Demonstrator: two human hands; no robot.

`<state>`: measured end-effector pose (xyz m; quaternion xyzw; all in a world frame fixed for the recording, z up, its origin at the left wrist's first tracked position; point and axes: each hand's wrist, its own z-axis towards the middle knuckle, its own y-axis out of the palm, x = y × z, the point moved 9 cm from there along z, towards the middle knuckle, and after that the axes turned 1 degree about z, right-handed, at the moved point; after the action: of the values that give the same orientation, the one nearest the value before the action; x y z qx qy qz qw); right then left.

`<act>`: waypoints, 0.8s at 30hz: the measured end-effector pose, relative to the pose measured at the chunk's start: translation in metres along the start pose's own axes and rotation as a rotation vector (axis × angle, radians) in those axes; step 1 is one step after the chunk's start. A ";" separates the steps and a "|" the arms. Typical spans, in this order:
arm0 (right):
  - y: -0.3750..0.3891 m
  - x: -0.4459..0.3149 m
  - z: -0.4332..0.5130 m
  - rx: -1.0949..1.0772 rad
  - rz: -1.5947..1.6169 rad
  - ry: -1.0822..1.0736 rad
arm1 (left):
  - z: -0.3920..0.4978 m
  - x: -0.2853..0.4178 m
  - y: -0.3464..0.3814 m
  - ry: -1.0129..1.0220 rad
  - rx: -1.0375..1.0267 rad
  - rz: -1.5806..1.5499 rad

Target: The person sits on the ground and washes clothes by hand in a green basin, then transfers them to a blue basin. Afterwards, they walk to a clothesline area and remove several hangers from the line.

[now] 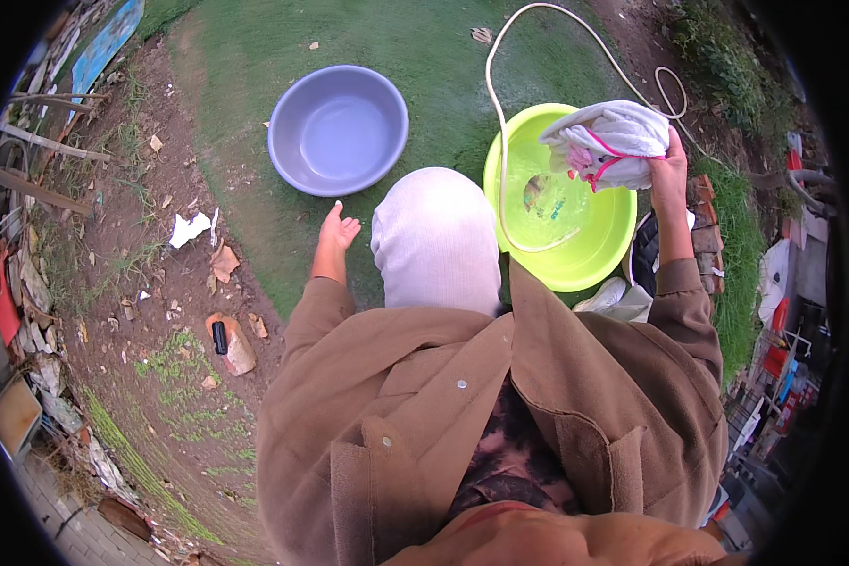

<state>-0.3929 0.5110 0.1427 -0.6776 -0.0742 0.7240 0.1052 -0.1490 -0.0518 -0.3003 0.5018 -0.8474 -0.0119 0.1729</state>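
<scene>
My right hand grips a bunched white cloth with pink trim and a pink figure on it, held above the far right of a lime-green plastic basin. The basin contains clear water, with a dark patch and printed marks visible at its bottom. A cream hose curves over the basin's left rim, its end lying inside. My left hand is empty, fingers apart, just in front of a blue-purple plastic basin. Nothing is visible inside that basin.
Green artificial turf lies beneath both basins. Bricks line the right side, near a dark bundle and pale items. On the left are bare soil, dry leaves and a brick with a small black object on it.
</scene>
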 end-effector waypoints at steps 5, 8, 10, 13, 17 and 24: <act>0.073 -0.089 0.034 -0.120 0.124 -0.149 | 0.007 0.006 0.031 0.084 -0.130 -0.094; 0.135 -0.126 0.052 -0.273 0.239 -0.201 | 0.005 0.009 0.050 0.038 -0.225 -0.151; 0.177 -0.127 0.068 -0.259 0.267 -0.114 | 0.007 0.013 0.055 0.034 -0.234 -0.228; 0.264 -0.133 0.073 -0.337 0.357 -0.378 | 0.007 0.014 0.055 0.016 -0.219 -0.326; 0.389 -0.052 0.087 -0.570 0.300 -0.030 | -0.002 0.014 0.066 0.045 -0.289 -0.394; 0.526 0.055 0.026 -0.664 -0.270 -0.373 | 0.004 0.016 0.081 0.011 -0.261 -0.512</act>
<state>-0.4492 0.0173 -0.0404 -0.5158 -0.4101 0.7511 -0.0405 -0.2258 -0.0255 -0.2836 0.6730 -0.6835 -0.1614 0.2322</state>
